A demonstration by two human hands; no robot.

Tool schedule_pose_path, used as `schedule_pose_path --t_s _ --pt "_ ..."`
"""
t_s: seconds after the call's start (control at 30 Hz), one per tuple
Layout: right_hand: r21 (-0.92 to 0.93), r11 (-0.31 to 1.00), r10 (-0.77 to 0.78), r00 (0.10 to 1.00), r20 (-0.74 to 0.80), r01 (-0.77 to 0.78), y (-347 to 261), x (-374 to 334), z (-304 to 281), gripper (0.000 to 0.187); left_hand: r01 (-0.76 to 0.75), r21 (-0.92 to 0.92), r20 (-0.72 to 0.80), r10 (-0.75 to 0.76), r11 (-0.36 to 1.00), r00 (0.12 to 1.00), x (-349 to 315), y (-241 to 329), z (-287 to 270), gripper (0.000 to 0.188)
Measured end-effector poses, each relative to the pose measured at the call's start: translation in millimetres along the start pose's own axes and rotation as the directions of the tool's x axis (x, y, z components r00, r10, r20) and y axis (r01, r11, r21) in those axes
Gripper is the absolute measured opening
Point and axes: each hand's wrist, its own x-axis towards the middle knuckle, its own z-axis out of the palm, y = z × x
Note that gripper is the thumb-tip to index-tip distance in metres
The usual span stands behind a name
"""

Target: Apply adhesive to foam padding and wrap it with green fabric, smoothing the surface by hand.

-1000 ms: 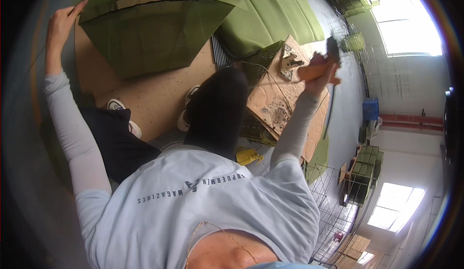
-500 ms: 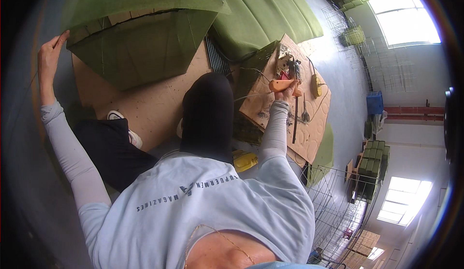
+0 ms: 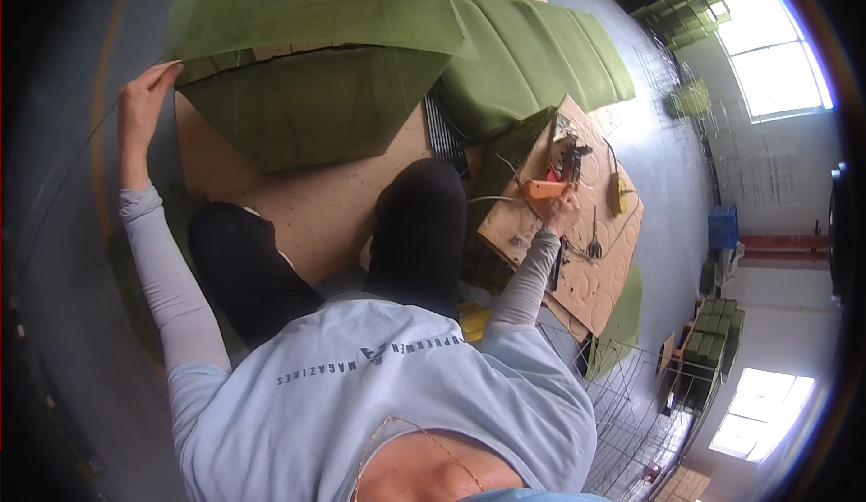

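Observation:
My left hand [image 3: 147, 112] is closed in a pinch at the left corner of a green mesh panel [image 3: 316, 110]. A thin dark cord [image 3: 90, 141] trails down and left from its fingertips. My right hand [image 3: 565, 210] is closed at the handle of an orange-handled tool [image 3: 544, 189] with a black front end [image 3: 575, 156]. That tool lies over a brown cardboard sheet [image 3: 604, 285] strewn with dark crumbs. Beside the hand lie a small fork-like tool [image 3: 594, 248] and a yellow-handled item [image 3: 618, 193]. My right wrist partly covers a dark strip.
Quilted green padding [image 3: 541, 60] lies behind the mesh panel. A flat brown board [image 3: 289, 204] is under my legs, with a dark ribbed piece [image 3: 444, 137] beside it. Wire racks [image 3: 631, 385], a blue bin [image 3: 723, 228] and stacked green boxes [image 3: 713, 335] stand at the right.
The whole view has shifted, so the scene sits lower and further right. My left knee has risen and now hides the white shoes. Both hands keep nearly the same places among the things.

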Motion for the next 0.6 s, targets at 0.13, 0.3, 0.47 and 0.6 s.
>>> schedule_pose_path --t_s 0.13,0.3,0.47,0.6 --pt "0.896 0.428 -0.104 0.978 0.182 -0.121 -109.9 9.1 -47.0 0.030 -0.056 -0.078 0.005 0.057 0.995 0.998 -3.8 -8.3 5.6 0.024" --pt "0.923 0.048 -0.603 0.726 0.330 -0.381 -286.5 -19.4 -77.8 0.051 -0.180 -0.044 0.002 0.181 0.983 0.984 -13.3 -21.0 -5.6 0.029" --pt "0.766 -0.316 -0.285 0.826 0.486 -0.560 -310.6 -9.0 -63.6 0.063 -0.200 -0.060 -0.020 0.199 0.978 0.980 -15.3 -23.3 0.7 0.036" --pt "0.785 -0.345 -0.315 0.851 0.420 -0.515 -321.5 -6.1 -69.1 0.054 -0.281 0.020 -0.072 0.282 0.960 0.957 -19.7 -25.3 2.2 0.045"
